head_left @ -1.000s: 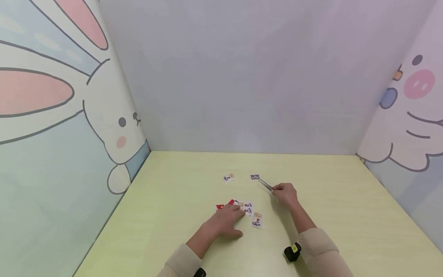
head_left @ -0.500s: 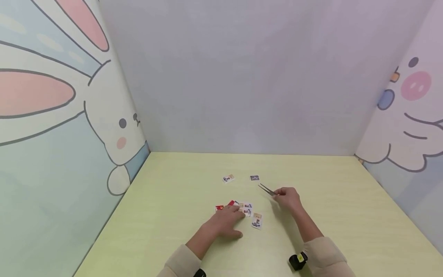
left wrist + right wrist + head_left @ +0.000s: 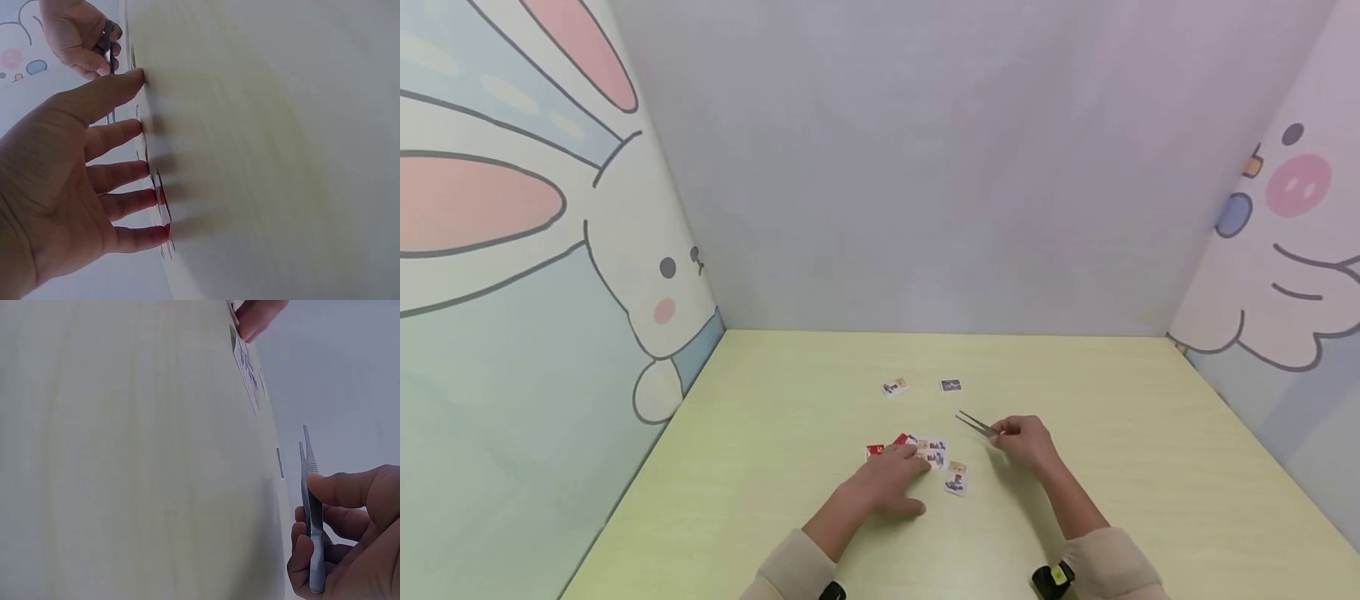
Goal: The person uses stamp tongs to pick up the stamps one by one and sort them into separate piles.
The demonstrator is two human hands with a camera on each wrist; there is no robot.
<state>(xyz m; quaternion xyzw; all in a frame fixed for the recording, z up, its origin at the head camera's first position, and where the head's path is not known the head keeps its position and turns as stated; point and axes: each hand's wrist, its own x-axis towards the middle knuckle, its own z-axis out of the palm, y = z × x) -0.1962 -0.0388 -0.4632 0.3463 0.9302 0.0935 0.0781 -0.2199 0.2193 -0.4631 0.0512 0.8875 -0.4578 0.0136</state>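
Note:
My right hand [image 3: 1024,440] grips a pair of metal tweezers [image 3: 314,512], thumb on one side and curled fingers on the other. The tweezers' tips are apart with nothing between them, pointing toward the upper left in the head view. My left hand [image 3: 887,479] has its fingers spread, fingertips resting on a cluster of small printed paper stamps [image 3: 936,451], some with red parts; the hand covers part of them. Just right of that cluster lies a single stamp [image 3: 957,478]. Farther back are a dark-faced stamp [image 3: 951,385] and a pale stamp [image 3: 895,386].
The pale yellow table [image 3: 775,400] meets a plain grey back wall [image 3: 925,167]. Side panels stand at both edges, with a rabbit drawing [image 3: 647,292] on the left and a pink-snouted figure [image 3: 1297,185] on the right.
My right hand has drawn the tweezers back toward me, away from the dark stamp, which stays at the back of the table. The tweezers' tips now show apart. My left hand has stayed in place.

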